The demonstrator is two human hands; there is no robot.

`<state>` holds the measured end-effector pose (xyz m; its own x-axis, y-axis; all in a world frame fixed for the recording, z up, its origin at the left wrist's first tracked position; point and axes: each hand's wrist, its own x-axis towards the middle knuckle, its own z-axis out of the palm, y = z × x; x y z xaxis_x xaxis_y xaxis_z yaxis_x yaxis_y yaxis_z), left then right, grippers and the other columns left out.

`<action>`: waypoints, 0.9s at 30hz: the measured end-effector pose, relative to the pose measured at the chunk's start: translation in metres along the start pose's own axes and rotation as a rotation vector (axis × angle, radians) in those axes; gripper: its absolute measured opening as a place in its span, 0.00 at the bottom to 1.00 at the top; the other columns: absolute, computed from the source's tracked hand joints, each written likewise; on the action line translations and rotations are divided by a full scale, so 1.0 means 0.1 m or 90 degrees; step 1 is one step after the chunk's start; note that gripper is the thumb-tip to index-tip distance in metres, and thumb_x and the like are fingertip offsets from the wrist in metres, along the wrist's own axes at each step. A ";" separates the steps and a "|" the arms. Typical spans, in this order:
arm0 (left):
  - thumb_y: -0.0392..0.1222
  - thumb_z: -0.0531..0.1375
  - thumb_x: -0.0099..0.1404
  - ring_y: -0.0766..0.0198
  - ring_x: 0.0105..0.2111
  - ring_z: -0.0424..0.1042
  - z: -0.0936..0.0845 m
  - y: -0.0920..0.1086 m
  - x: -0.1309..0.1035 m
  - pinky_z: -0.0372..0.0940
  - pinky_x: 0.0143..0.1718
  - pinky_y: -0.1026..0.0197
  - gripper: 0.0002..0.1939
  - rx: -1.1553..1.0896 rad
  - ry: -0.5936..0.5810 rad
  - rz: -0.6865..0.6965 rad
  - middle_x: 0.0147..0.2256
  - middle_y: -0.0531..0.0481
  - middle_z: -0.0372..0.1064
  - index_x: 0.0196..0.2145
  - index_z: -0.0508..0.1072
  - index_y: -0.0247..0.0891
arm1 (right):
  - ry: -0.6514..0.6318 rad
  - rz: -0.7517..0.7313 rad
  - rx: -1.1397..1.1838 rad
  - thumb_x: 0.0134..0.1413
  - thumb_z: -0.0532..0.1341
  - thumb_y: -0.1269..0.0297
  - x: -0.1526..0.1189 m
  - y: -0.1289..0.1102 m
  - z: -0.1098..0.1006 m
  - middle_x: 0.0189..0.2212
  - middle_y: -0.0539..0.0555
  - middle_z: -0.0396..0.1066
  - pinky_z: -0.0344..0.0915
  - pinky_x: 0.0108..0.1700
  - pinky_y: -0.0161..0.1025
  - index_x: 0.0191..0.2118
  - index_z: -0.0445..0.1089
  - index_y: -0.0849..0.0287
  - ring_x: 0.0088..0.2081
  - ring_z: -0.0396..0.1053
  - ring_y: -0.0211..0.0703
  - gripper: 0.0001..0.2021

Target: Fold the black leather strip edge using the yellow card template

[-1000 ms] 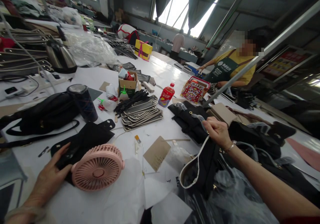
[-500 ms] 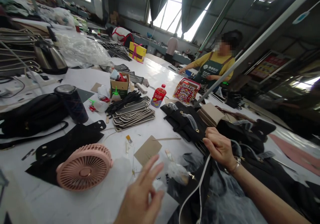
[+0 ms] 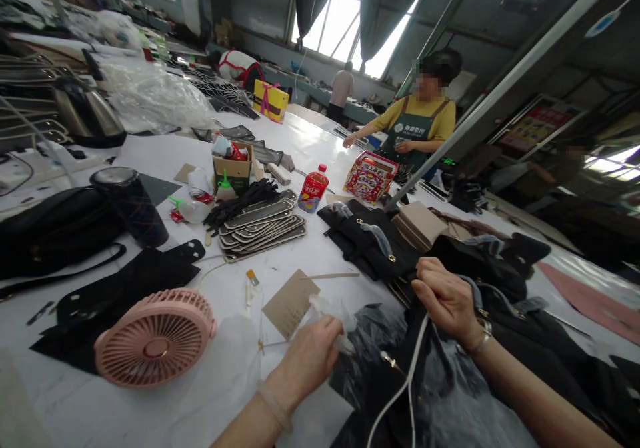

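Hands both busy: left hand [image 3: 313, 355] pinching clear plastic wrap [image 3: 333, 311], right hand [image 3: 445, 298] closed on the black bag [image 3: 400, 375] at 5 o'clock on the bench [image 3: 320, 145], wrapping barely started.

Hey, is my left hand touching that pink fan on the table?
Apart. The head view shows the left hand pinching clear plastic wrap, with bare white table between it and the pink fan.

One head-worn camera looks forward and down across the cluttered desk [image 3: 320, 148], close above the person's hands.
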<state>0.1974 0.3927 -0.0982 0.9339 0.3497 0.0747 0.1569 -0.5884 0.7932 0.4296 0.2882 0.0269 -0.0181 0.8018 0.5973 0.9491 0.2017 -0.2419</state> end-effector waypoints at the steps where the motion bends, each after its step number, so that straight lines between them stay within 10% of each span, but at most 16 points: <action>1: 0.25 0.52 0.55 0.58 0.42 0.72 -0.03 -0.03 -0.02 0.68 0.47 0.58 0.17 -0.003 0.011 0.002 0.42 0.47 0.71 0.40 0.67 0.41 | -0.004 0.002 -0.009 0.62 0.55 0.69 0.00 0.02 0.00 0.19 0.46 0.48 0.58 0.33 0.43 0.21 0.50 0.54 0.23 0.53 0.40 0.19; 7: 0.41 0.66 0.57 0.55 0.52 0.67 -0.22 -0.05 -0.04 0.63 0.56 0.57 0.19 0.013 0.120 0.018 0.54 0.46 0.66 0.46 0.68 0.40 | -0.059 0.003 -0.061 0.62 0.59 0.63 0.13 0.28 0.25 0.22 0.49 0.61 0.59 0.40 0.45 0.22 0.57 0.55 0.30 0.62 0.43 0.17; 12: 0.21 0.50 0.60 0.59 0.47 0.69 -0.44 -0.20 0.07 0.67 0.51 0.56 0.19 0.111 0.243 -0.066 0.45 0.46 0.69 0.44 0.68 0.39 | -0.077 -0.015 -0.095 0.64 0.59 0.56 0.12 0.34 0.69 0.44 0.55 0.74 0.53 0.54 0.54 0.45 0.70 0.53 0.50 0.67 0.55 0.10; 18: 0.21 0.49 0.60 0.59 0.48 0.69 -0.73 -0.21 0.25 0.66 0.52 0.57 0.21 0.229 0.269 -0.098 0.51 0.45 0.66 0.45 0.69 0.39 | -0.161 -0.009 -0.081 0.64 0.58 0.60 -0.26 0.11 0.94 0.40 0.50 0.75 0.57 0.52 0.48 0.44 0.70 0.52 0.49 0.70 0.49 0.06; 27: 0.27 0.55 0.67 0.49 0.56 0.63 -2.08 -0.16 0.67 0.58 0.58 0.38 0.18 0.465 0.201 -0.258 0.60 0.41 0.59 0.53 0.68 0.37 | -0.145 -0.040 -0.064 0.64 0.57 0.61 -0.29 -0.07 0.69 0.38 0.49 0.76 0.58 0.50 0.47 0.41 0.70 0.52 0.47 0.71 0.47 0.05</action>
<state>0.1902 0.5772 0.0198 0.6471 0.7527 0.1214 0.7219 -0.6561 0.2201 0.4016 0.3019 -0.0415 -0.1374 0.8979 0.4182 0.9703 0.2068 -0.1253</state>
